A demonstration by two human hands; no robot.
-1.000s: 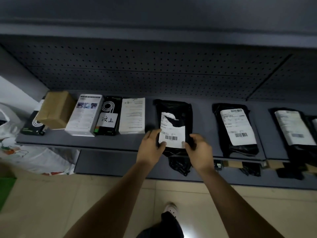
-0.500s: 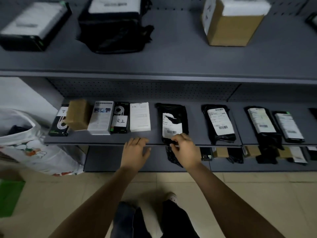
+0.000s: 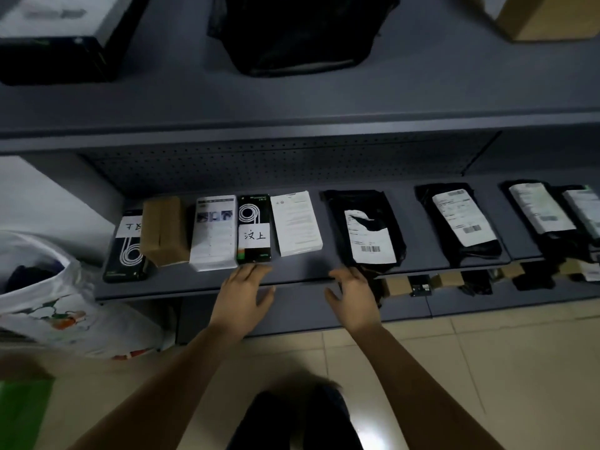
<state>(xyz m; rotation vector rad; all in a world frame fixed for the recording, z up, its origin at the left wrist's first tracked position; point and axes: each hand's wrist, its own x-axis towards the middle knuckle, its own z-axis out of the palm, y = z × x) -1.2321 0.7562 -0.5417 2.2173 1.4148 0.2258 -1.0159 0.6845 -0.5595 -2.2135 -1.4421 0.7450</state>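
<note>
A black plastic mailer bag (image 3: pixel 363 228) with a torn white barcode label lies flat on the grey lower shelf (image 3: pixel 292 274). My right hand (image 3: pixel 354 297) hovers just in front of its near end, fingers loosely spread, holding nothing. My left hand (image 3: pixel 243 297) is over the shelf's front edge below a black box with a white handwritten label (image 3: pixel 254 228), fingers relaxed and empty. Both hands are apart from the bag.
Left of the bag lie a white box (image 3: pixel 297 222), another white box (image 3: pixel 214 232), a brown carton (image 3: pixel 164 230) and a black box (image 3: pixel 126 248). More black mailers (image 3: pixel 457 222) lie to the right. A white plastic sack (image 3: pixel 48 297) stands on the floor at left. The upper shelf (image 3: pixel 292 102) holds parcels.
Both hands let go of the black mailer and drew back to the shelf's front edge. The view pulled back and up, bringing the upper shelf into sight.
</note>
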